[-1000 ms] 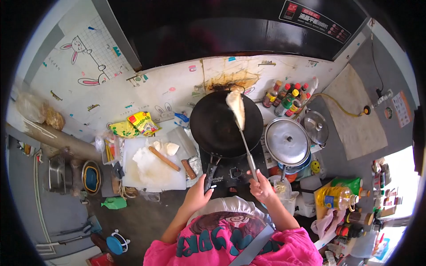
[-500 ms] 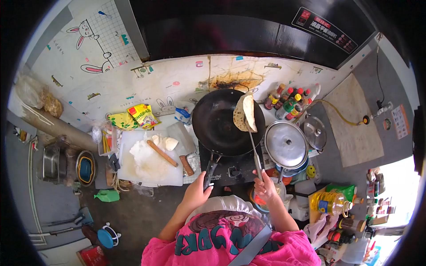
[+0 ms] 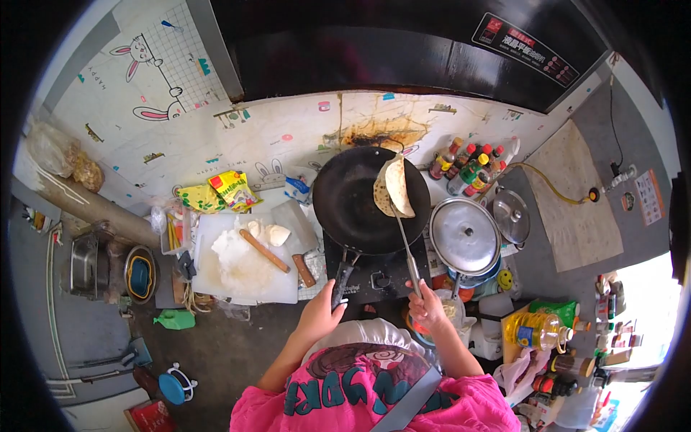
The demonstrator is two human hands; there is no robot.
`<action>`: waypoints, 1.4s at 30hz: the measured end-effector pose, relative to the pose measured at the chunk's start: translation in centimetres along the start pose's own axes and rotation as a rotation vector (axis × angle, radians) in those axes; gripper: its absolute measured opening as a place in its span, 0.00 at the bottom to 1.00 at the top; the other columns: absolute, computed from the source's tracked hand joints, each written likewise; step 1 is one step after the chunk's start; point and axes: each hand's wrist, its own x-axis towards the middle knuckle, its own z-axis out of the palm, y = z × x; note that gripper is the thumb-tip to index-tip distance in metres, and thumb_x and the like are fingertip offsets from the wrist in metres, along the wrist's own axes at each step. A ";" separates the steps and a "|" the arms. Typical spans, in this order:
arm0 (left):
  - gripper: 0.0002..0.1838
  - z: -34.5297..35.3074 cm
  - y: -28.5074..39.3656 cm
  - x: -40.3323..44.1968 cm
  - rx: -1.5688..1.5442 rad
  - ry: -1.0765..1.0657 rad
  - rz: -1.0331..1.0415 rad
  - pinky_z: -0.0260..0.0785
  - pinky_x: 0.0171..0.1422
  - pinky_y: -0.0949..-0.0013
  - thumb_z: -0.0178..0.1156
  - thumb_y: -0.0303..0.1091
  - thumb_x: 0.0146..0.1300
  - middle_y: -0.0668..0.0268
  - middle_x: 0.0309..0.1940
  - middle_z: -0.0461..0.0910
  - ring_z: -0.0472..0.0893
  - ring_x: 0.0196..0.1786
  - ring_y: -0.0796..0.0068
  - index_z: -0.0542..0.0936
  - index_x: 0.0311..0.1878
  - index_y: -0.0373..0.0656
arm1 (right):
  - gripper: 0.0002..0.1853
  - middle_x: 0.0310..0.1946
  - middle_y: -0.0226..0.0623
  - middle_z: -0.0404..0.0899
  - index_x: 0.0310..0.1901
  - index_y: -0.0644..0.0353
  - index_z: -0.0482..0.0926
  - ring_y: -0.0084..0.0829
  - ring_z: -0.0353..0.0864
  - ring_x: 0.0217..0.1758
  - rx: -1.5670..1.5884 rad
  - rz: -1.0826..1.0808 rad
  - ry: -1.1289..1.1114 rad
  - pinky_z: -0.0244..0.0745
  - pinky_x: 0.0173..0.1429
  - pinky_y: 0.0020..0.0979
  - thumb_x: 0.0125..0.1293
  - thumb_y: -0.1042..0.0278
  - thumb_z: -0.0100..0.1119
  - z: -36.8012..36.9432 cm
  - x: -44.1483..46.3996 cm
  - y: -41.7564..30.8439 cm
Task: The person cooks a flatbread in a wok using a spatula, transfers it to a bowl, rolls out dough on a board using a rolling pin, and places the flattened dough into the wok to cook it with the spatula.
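Note:
My left hand (image 3: 321,317) is closed around the handle of a black wok (image 3: 344,205), which sits on the stove (image 3: 371,282). In my right hand (image 3: 427,307) is the long handle of a metal spatula (image 3: 412,265). Its far end reaches into the right half of the wok and meets a flatbread (image 3: 398,189). This bread is folded over, with a pale side facing right and a browned, spotted side at the left. The spatula's blade is hidden by the bread.
To the left, a white cutting board (image 3: 282,289) carries flour, dough (image 3: 278,234) and a rolling pin (image 3: 265,251); a cleaver (image 3: 295,225) lies at its right edge. A lidded pot (image 3: 464,236) stands right of the wok, with sauce bottles (image 3: 473,174) behind it.
The flatbread has shifted slightly left in the wok and shows more of its pale side. The spatula has swung left with it. My left hand has stayed on the wok handle.

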 end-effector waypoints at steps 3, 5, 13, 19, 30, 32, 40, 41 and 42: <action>0.35 0.1 -0.1 0.0 0.003 0.006 0.018 0.67 0.60 0.56 0.61 0.38 0.60 0.41 0.57 0.70 0.74 0.57 0.43 0.59 0.66 0.34 | 0.20 0.14 0.21 0.54 0.51 0.56 0.71 0.16 0.50 0.10 -0.030 -0.002 0.008 0.49 0.14 0.20 0.74 0.48 0.40 0.1 0.0 0.1; 0.35 0.0 -0.1 -0.1 -0.001 0.004 0.014 0.67 0.60 0.56 0.61 0.38 0.60 0.41 0.58 0.70 0.74 0.57 0.43 0.59 0.66 0.33 | 0.20 0.14 0.21 0.54 0.51 0.55 0.71 0.16 0.49 0.10 -0.047 -0.002 0.005 0.49 0.15 0.21 0.74 0.48 0.40 0.2 0.0 0.1; 0.35 0.1 -0.1 0.0 0.032 0.052 0.094 0.70 0.55 0.54 0.59 0.38 0.59 0.38 0.53 0.72 0.76 0.52 0.41 0.59 0.65 0.30 | 0.19 0.14 0.21 0.53 0.51 0.57 0.71 0.16 0.49 0.10 -0.088 -0.030 0.025 0.48 0.14 0.20 0.75 0.49 0.40 0.4 0.1 0.1; 0.35 0.0 0.0 0.0 0.026 0.045 0.079 0.70 0.54 0.54 0.59 0.37 0.59 0.39 0.53 0.73 0.76 0.51 0.42 0.59 0.65 0.31 | 0.19 0.14 0.21 0.54 0.51 0.58 0.70 0.15 0.50 0.11 -0.122 -0.054 0.036 0.48 0.14 0.20 0.74 0.49 0.41 0.5 0.2 0.2; 0.34 0.0 0.0 0.0 0.015 0.042 0.074 0.70 0.54 0.54 0.60 0.37 0.59 0.39 0.53 0.73 0.77 0.51 0.42 0.59 0.65 0.30 | 0.19 0.15 0.22 0.56 0.51 0.59 0.69 0.16 0.51 0.10 -0.197 -0.076 0.085 0.48 0.13 0.20 0.74 0.50 0.41 1.0 0.2 0.1; 0.34 0.1 -0.2 0.0 0.019 0.062 0.100 0.70 0.54 0.54 0.60 0.37 0.59 0.39 0.53 0.73 0.76 0.51 0.41 0.59 0.65 0.30 | 0.19 0.15 0.22 0.55 0.51 0.59 0.69 0.16 0.52 0.11 -0.202 -0.078 0.088 0.49 0.13 0.20 0.75 0.50 0.41 1.1 0.1 0.1; 0.35 0.1 -0.1 0.0 0.012 0.060 0.085 0.70 0.54 0.53 0.60 0.37 0.59 0.39 0.52 0.73 0.76 0.51 0.41 0.59 0.65 0.30 | 0.21 0.13 0.20 0.53 0.51 0.57 0.70 0.16 0.50 0.08 0.086 0.028 -0.068 0.46 0.12 0.20 0.75 0.47 0.38 0.0 -0.4 -0.3; 0.35 0.1 0.0 0.0 0.017 0.060 0.081 0.70 0.54 0.53 0.60 0.37 0.59 0.39 0.52 0.73 0.76 0.50 0.41 0.59 0.65 0.30 | 0.21 0.13 0.20 0.53 0.51 0.56 0.71 0.16 0.49 0.08 0.106 0.032 -0.082 0.46 0.11 0.20 0.75 0.47 0.37 -0.4 -0.5 -0.4; 0.35 0.1 0.0 0.0 0.022 0.060 0.077 0.70 0.54 0.53 0.60 0.37 0.59 0.39 0.52 0.73 0.76 0.50 0.41 0.59 0.65 0.31 | 0.22 0.13 0.20 0.53 0.51 0.56 0.71 0.16 0.49 0.07 0.125 0.037 -0.097 0.46 0.11 0.20 0.75 0.47 0.37 -0.5 -0.7 -0.4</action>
